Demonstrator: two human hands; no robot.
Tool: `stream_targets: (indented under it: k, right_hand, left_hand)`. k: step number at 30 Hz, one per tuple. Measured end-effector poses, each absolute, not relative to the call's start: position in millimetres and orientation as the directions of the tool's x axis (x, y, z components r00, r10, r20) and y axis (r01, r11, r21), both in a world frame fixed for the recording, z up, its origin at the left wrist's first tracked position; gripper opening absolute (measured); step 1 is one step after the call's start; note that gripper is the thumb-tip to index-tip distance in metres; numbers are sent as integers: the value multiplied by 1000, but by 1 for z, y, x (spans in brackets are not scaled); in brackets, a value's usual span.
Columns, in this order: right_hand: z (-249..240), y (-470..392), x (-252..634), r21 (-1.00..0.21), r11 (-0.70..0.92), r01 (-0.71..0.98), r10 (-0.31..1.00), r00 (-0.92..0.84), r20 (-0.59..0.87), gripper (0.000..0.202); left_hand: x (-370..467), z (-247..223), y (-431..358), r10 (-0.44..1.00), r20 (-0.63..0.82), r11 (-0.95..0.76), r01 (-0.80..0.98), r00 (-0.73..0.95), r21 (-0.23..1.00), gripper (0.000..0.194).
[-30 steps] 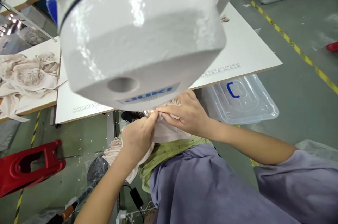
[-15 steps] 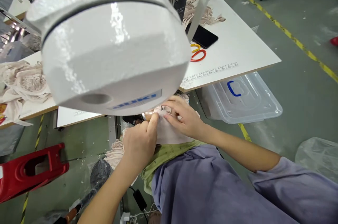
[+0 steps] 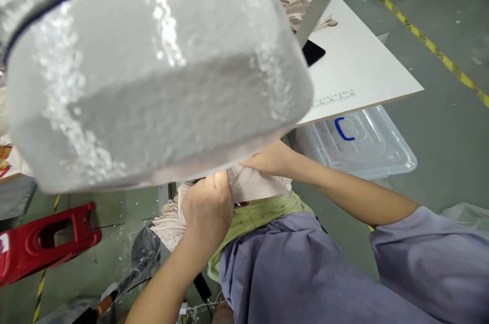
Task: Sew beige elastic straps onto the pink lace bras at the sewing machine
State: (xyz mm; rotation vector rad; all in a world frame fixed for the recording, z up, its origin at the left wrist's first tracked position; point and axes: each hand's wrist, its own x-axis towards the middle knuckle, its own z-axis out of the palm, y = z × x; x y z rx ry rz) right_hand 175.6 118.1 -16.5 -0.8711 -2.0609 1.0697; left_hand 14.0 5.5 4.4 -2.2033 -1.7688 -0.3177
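Note:
The white head of a sewing machine (image 3: 153, 69) fills the upper left and hides most of the work under it. My left hand (image 3: 206, 207) grips a piece of pale pink fabric (image 3: 248, 186) just below the machine head. My right hand (image 3: 267, 158) presses on the same fabric from the right, its fingertips hidden behind the machine. More pink fabric (image 3: 168, 222) hangs down beside my left wrist over my lap.
A white table (image 3: 359, 69) runs to the right with a black phone (image 3: 313, 51) and pink cloth (image 3: 298, 3) on it. A clear plastic bin lid (image 3: 355, 143) lies on the floor beneath. A red stool (image 3: 46, 240) lies at lower left.
The view has moved closer, so the machine head now covers my fingertips and the scissors on the table. Both hands stay on the pink fabric, shifted slightly further under the machine.

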Motion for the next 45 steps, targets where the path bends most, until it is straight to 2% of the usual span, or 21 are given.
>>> stream_targets:
  k: [7, 17, 21, 28, 32, 34, 38, 42, 45]
  right_hand:
    - [-16, 126, 176, -853, 454, 257, 760, -611, 221, 32]
    - [-25, 125, 183, -851, 469, 235, 757, -604, 250, 34]
    - [-29, 125, 181, -845, 492, 212, 743, -608, 280, 37]
    - [-24, 123, 188, -875, 433, 216, 777, -581, 241, 37]
    - [-30, 116, 187, -896, 399, 196, 782, -583, 220, 35]
    - [-36, 112, 186, -904, 384, 188, 795, -565, 220, 36]
    - [-46, 108, 190, -921, 342, 188, 847, -486, 216, 42]
    - [-45, 98, 199, -929, 278, 245, 842, -528, 112, 23]
    - [-39, 68, 204, -950, 241, 197, 786, -614, 72, 23]
  left_hand:
    - [18, 4, 4, 917, 352, -179, 982, 186, -54, 33]
    - [19, 6, 4, 902, 360, -207, 970, 238, -123, 33]
    - [11, 1, 1, 915, 352, -176, 980, 198, -94, 37]
    - [11, -5, -2, 928, 324, -181, 982, 187, -48, 35]
    - [7, -8, -4, 940, 320, -116, 993, 115, -15, 32]
    - [3, -10, -6, 952, 296, -94, 994, 74, 54, 32]
    - [-1, -15, -8, 965, 259, -39, 944, -50, 327, 31]
    - [1, -15, -13, 955, 223, 30, 809, -197, 587, 22]
    - [2, -5, -20, 977, 69, 94, 696, -202, 712, 20]
